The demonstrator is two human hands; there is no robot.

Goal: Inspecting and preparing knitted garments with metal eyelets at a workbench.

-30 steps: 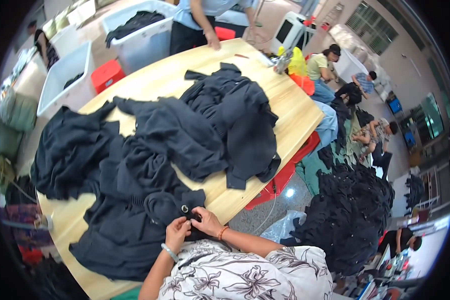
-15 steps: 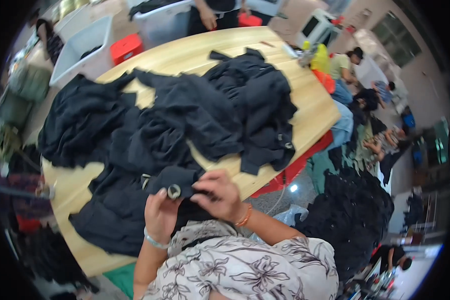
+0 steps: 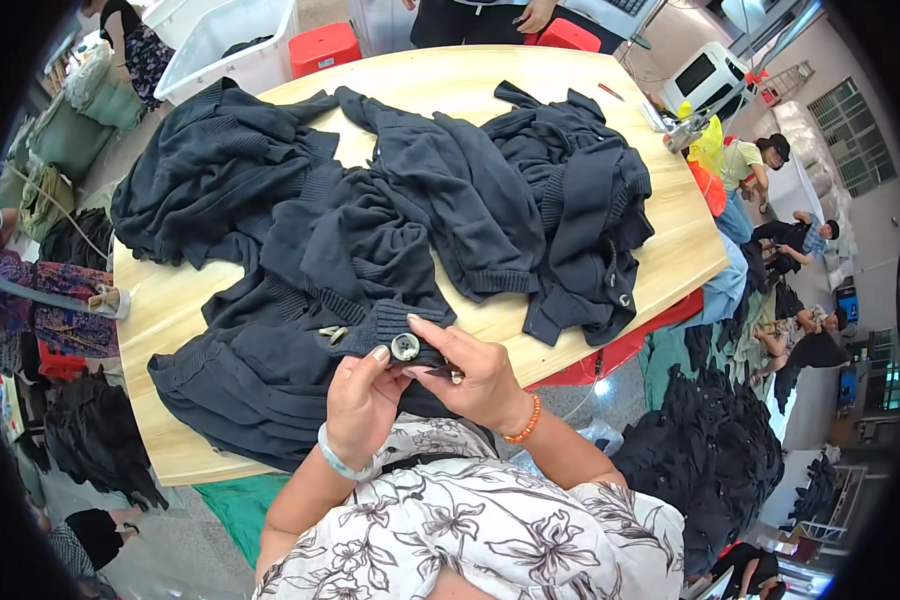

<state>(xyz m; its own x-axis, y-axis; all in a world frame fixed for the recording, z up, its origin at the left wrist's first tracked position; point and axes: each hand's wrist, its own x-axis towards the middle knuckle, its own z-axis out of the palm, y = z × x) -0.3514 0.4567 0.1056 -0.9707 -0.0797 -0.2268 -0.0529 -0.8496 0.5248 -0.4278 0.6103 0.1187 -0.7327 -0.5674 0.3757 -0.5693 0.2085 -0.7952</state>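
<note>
A dark knit cardigan (image 3: 240,395) lies bunched at the near edge of the table, its ribbed edge raised between my hands. On that edge a large round button (image 3: 405,346) faces up, with a second button (image 3: 332,334) seen edge-on to its left. My left hand (image 3: 358,402) pinches the fabric just below the button, thumb on top. From the right, my right hand (image 3: 478,372) grips the same edge, its thumb and forefinger close to the button. A small dark piece with a brassy end shows under the right fingers; its kind is unclear.
More dark knit garments (image 3: 460,200) spread across the pale wooden table (image 3: 670,235). White bins and red stools (image 3: 320,50) stand beyond it, where another person stands. A big heap of dark clothing (image 3: 705,450) lies on the floor to the right.
The view has shifted, with the table contents sitting differently in it. My right hand, earlier with fingers raised right of the button, now pinches the fabric beside it, close to my left.
</note>
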